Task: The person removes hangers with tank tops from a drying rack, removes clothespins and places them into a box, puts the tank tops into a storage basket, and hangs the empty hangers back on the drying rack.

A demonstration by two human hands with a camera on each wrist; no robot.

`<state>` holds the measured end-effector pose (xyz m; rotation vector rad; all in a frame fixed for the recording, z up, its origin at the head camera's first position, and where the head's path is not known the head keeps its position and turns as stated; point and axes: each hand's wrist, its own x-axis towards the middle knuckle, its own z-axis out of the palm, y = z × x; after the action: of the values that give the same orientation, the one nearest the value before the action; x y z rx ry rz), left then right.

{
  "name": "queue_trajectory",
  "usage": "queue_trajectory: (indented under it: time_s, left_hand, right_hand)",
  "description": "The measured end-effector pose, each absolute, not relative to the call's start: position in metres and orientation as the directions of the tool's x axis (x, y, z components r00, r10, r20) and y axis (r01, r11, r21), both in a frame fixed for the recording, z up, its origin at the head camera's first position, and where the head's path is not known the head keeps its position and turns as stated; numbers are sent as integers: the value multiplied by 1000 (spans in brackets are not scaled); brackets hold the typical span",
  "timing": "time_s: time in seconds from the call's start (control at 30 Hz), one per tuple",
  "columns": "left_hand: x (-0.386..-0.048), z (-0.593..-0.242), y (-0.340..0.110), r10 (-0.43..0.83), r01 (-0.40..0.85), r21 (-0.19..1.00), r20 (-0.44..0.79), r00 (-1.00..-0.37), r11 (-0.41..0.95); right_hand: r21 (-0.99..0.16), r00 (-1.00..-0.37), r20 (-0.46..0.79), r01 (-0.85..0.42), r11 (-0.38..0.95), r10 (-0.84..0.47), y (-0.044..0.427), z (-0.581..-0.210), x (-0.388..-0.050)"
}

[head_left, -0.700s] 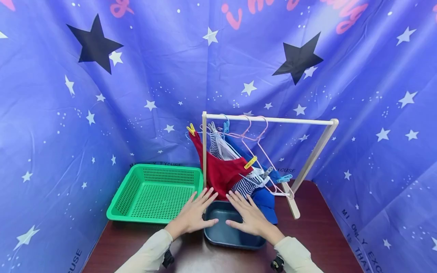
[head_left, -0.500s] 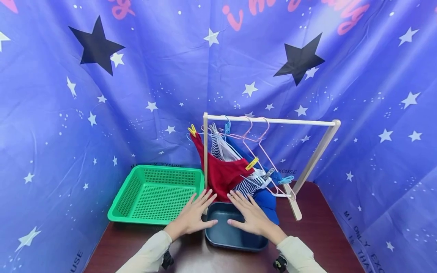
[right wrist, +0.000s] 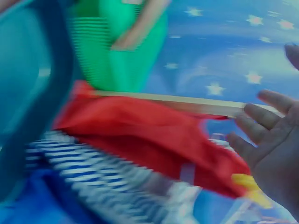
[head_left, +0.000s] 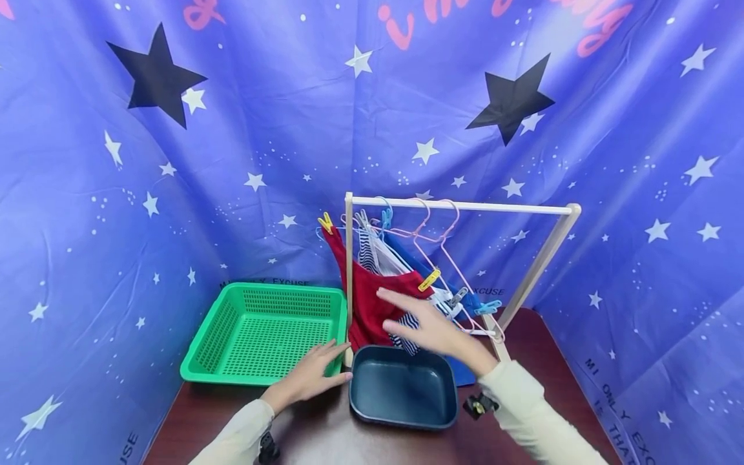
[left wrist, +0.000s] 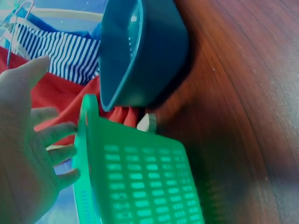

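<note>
My left hand (head_left: 310, 376) hovers by the near right corner of the green plastic basket (head_left: 194, 355), fingers extended. In the left wrist view its fingertips lie close to the basket rim; contact is unclear. My right hand (head_left: 427, 328), slightly blurred and holding nothing, is raised in front of a red garment (head_left: 372, 307) on the small clothes rack (head_left: 494, 206). Yellow clothespins (head_left: 429, 280) pin the red garment to its hanger. Behind it hang a striped garment (left wrist: 70, 53), something white, and a blue garment (right wrist: 51, 200).
A dark blue tub (head_left: 403, 394) stands before the rack, right of the basket. Two pink hangers (head_left: 447, 242) without clothes hang from the rod. Grey clothespins (head_left: 458, 296) and blue clothespins (head_left: 487, 307) grip other garments. Starry cloth surrounds the brown table (head_left: 552, 387).
Both hands were spread side by side over the tub. My right hand has lifted toward the red garment; my left has drawn back left toward the basket corner.
</note>
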<state>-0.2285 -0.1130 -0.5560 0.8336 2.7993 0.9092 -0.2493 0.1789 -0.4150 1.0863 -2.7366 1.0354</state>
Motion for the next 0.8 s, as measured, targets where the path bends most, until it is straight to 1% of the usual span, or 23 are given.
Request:
queue_trajectory:
  time_s: [0.07, 0.13, 0.23, 0.33, 0.4, 0.53, 0.67, 0.8]
  left_hand:
    - [-228, -556, -119, 518, 477, 581, 109, -849, 660]
    - [-226, -555, -125, 507, 477, 596, 132, -852, 646]
    - [-224, -555, -132, 490, 467, 612, 144, -860, 639]
    - [-225, -555, -140, 499, 452, 625, 112, -859, 636]
    - [-227, -554, -144, 528, 452, 630, 77, -846, 631]
    - [-231, -551, -150, 594, 488, 597, 25, -804, 636]
    - [-231, -549, -151, 628, 522, 560, 3, -778, 644]
    - [-233, -547, -150, 651, 529, 557, -28, -758, 641]
  right_hand:
    - [-628, -765, 275, -601, 494, -582, 174, -391, -259]
    - [-640, -784, 299, -588, 495, -544, 170, -370, -269]
    - [-615, -822, 298, -554, 561, -485, 164, -344, -284]
    - [-602, -854, 261, -508, 616, -449, 160, -327, -303]
    - [-628, -873, 217, -468, 622, -438, 158, -320, -316]
    - [-655, -892, 143, -409, 635, -428, 154, -313, -338]
    - [-638, -919, 77, -344, 689, -387, 144, -307, -350]
    - [-603, -944, 26, -278, 748, -330, 133, -303, -357]
